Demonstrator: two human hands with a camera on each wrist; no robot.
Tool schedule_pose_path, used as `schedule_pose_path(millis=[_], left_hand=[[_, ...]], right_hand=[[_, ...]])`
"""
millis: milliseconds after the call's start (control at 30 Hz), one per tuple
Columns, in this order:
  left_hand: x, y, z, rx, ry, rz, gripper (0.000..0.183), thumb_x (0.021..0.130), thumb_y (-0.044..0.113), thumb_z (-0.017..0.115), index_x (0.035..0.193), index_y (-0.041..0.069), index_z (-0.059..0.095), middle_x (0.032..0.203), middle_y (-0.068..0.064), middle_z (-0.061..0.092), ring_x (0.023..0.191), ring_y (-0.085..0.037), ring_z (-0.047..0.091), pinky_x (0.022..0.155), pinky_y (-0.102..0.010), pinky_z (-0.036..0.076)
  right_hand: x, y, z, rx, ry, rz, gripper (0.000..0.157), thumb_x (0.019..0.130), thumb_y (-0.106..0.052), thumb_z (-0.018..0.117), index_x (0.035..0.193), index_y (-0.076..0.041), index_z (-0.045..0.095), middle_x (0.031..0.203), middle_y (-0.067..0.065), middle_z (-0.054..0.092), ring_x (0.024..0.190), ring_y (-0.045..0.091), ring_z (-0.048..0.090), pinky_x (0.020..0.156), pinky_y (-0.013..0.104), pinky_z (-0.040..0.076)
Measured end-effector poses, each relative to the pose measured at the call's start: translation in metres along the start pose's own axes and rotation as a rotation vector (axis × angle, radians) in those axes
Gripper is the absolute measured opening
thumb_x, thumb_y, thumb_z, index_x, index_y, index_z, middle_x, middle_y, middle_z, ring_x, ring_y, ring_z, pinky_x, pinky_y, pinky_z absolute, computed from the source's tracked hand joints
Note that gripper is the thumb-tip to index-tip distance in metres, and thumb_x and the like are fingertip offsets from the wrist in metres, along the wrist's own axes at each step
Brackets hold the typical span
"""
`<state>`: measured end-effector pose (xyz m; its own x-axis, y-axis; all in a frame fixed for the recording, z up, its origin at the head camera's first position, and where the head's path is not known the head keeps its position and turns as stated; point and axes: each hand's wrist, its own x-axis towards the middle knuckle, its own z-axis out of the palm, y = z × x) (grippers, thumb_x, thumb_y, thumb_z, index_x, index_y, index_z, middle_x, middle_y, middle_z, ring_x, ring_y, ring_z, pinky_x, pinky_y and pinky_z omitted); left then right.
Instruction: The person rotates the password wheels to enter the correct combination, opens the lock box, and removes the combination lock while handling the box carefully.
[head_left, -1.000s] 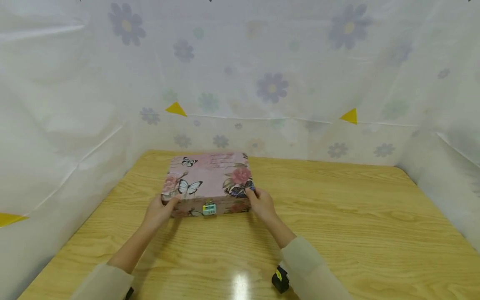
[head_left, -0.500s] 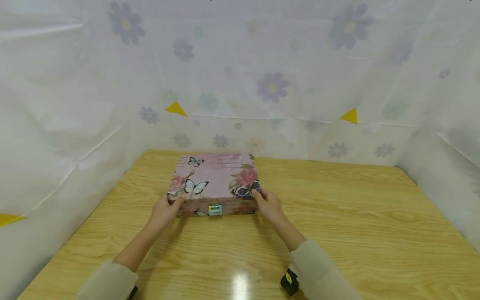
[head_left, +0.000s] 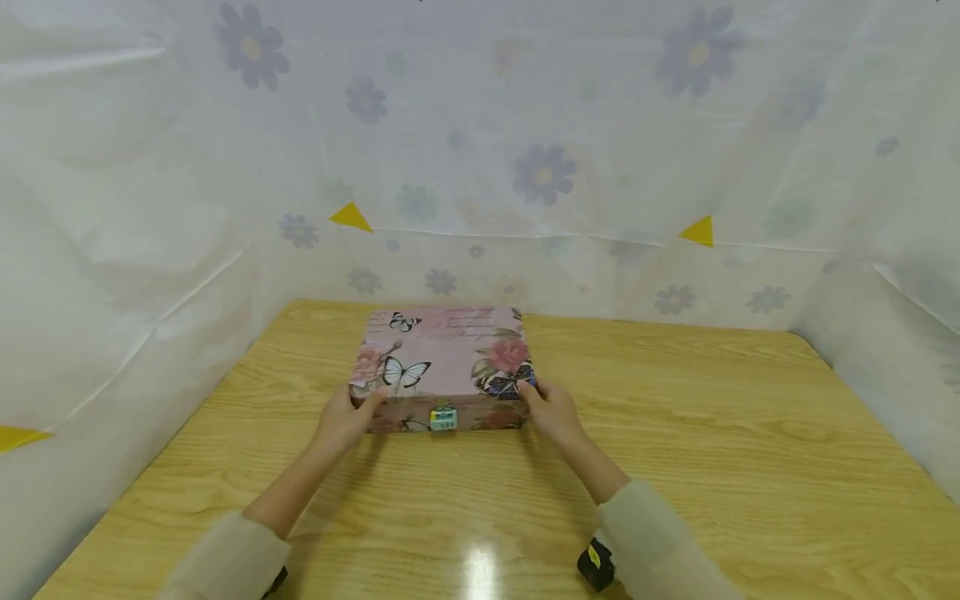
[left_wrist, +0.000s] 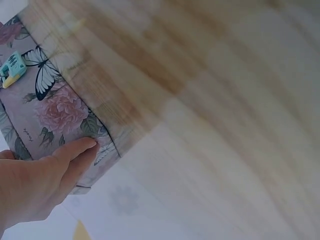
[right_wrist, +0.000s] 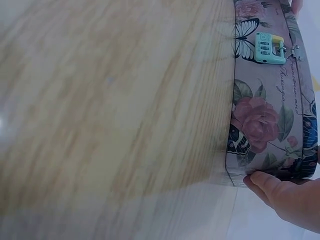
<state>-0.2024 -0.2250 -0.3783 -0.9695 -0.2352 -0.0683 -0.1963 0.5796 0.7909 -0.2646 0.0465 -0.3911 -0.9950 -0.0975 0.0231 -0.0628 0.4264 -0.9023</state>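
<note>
A pink box (head_left: 450, 350) with roses and butterflies printed on it lies closed toward the back of the table in the head view. On its front hangs a small mint-green combination padlock (head_left: 443, 418), whose number dials show in the right wrist view. My left hand (head_left: 349, 419) grips the box's front left corner, thumb on top. The right hand (head_left: 557, 412) holds the front right corner in the same way. In the left wrist view, fingers (left_wrist: 80, 150) press along the box's side; from the right wrist, fingertips (right_wrist: 262, 182) sit at its lower edge.
The wood-grain table (head_left: 712, 433) stretches out to the right and in front of the box. White flower-printed sheeting (head_left: 480, 167) hangs behind and at both sides, with yellow triangles (head_left: 699, 232) on it. A black device (head_left: 597, 565) sits under the right sleeve.
The box has slid steadily to the right along the table, both hands moving with it. Their hold on its corners looks the same.
</note>
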Motion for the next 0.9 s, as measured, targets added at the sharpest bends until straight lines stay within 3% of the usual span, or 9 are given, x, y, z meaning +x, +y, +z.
schedule_pose_path(millis=[100,500,700,900], left_hand=[[0.0005,0.0001,0.0005,-0.014,-0.005,-0.004,0.06,0.097,0.035,0.045,0.136,-0.009,0.032,0.135,-0.033,0.041,0.126,-0.046,0.04,0.104,-0.055,0.039],[0.0018,-0.0009,0.0031,-0.032,0.022,0.001,0.059,0.096,0.035,0.047,0.135,-0.008,0.034,0.135,-0.032,0.042,0.126,-0.046,0.04,0.104,-0.054,0.041],[0.0013,-0.0015,0.0046,-0.038,0.048,0.021,0.055,0.096,0.031,0.048,0.132,-0.008,0.038,0.13,-0.032,0.046,0.122,-0.045,0.044,0.103,-0.054,0.041],[0.0019,-0.0025,0.005,-0.063,0.05,0.025,0.054,0.095,0.031,0.049,0.131,-0.008,0.039,0.128,-0.031,0.049,0.121,-0.045,0.046,0.103,-0.053,0.042]], right_hand=[[0.0004,0.0003,0.0001,-0.01,0.002,-0.007,0.034,0.094,-0.024,0.051,0.108,0.004,0.064,0.084,0.008,0.06,0.081,0.018,0.049,0.066,0.023,0.041],[0.0016,0.0012,-0.0004,0.011,-0.047,0.023,0.033,0.096,-0.026,0.047,0.099,0.003,0.062,0.069,0.002,0.042,0.07,0.017,0.041,0.058,0.024,0.034],[0.0022,0.0015,-0.0013,-0.017,-0.056,0.043,0.036,0.096,-0.029,0.046,0.106,0.002,0.063,0.076,0.003,0.05,0.075,0.017,0.044,0.061,0.023,0.037],[0.0015,0.0002,-0.0025,0.005,-0.07,0.066,0.032,0.096,-0.03,0.045,0.085,-0.002,0.056,0.068,0.0,0.042,0.065,0.014,0.038,0.053,0.023,0.033]])
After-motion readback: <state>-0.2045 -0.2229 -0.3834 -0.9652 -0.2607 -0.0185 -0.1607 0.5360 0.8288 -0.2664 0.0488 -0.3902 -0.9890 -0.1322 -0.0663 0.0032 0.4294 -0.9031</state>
